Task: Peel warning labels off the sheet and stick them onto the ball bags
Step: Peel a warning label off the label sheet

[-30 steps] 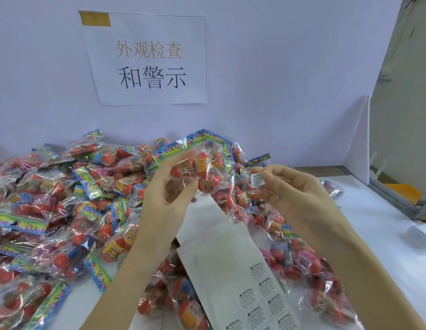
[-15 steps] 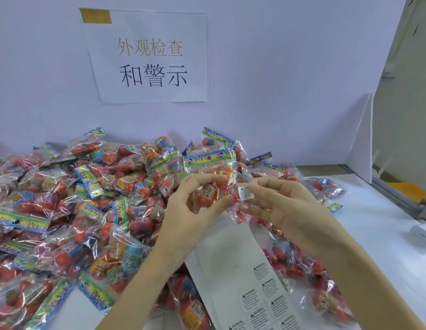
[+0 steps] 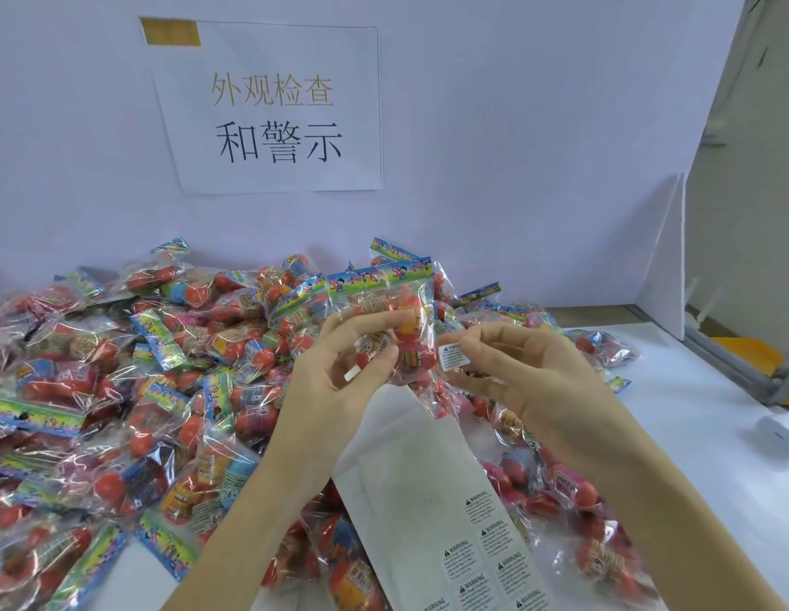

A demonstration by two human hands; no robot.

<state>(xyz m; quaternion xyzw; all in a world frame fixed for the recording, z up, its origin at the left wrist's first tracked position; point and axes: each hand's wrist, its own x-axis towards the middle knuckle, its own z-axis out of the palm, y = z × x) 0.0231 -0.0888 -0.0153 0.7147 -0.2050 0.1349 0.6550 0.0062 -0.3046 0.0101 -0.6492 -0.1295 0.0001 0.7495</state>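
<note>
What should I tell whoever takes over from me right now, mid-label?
Left hand: grips a clear plastic bag of red balls, upright over the pile.
Right hand: pinches a small white warning label beside that bag, not yet stuck.
White label sheet: lies below the hands, upper part stripped, labels remaining lower down.
Left: press this label on, then work through the heap of ball bags.
</note>
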